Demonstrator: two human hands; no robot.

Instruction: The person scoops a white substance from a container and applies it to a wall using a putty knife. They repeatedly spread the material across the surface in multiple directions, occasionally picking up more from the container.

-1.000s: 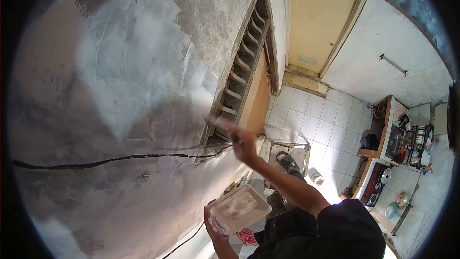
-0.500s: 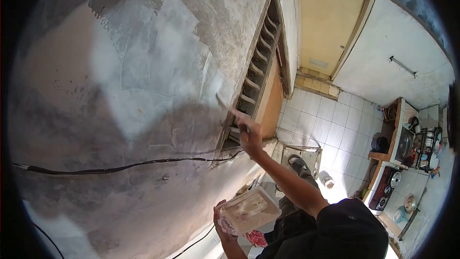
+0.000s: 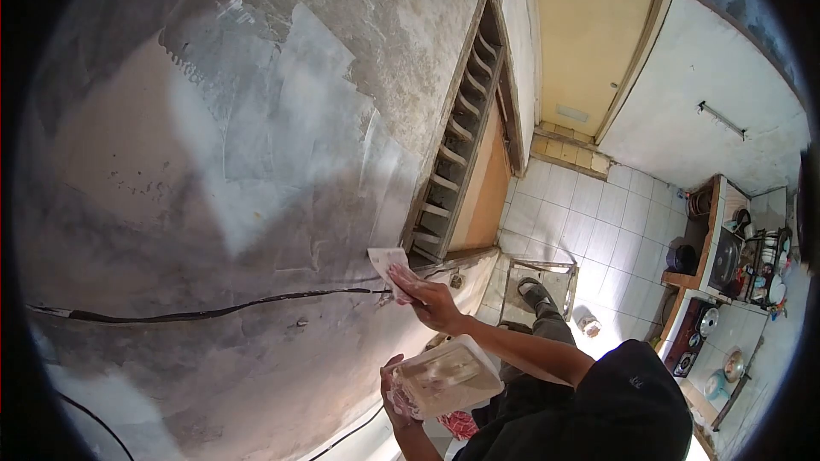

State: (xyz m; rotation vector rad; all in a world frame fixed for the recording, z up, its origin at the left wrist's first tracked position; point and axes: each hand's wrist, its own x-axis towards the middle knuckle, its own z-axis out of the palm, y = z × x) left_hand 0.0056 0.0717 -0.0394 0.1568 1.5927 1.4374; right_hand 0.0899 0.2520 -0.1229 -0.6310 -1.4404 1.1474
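A white rectangular plastic tub (image 3: 483, 380), smeared inside with pale paste, rests in my left hand (image 3: 400, 401), whose fingers wrap its left side. My right hand (image 3: 431, 300) grips a flat, pale putty knife (image 3: 386, 261); its blade is at the wall beside the lower corner of the slatted vent. Whitish paste coats the fingers of both hands. Fresh grey-white skim coat (image 3: 299, 94) covers much of the wall (image 3: 256, 367) on the left. Just below the blade, a black cable (image 3: 205, 314) runs along the wall.
The slatted wooden vent (image 3: 461, 132) is set in the wall. A metal-framed stand (image 3: 574, 277) is by my feet on the tiled floor (image 3: 589, 196). At right are a stove (image 3: 690, 337), a sink (image 3: 726, 260) and a dish rack (image 3: 769, 252). A yellow door (image 3: 589, 34) stands behind.
My right hand has brought the putty knife down and left, from beside the vent to its lower corner near the cable. My left hand and the tub have barely moved.
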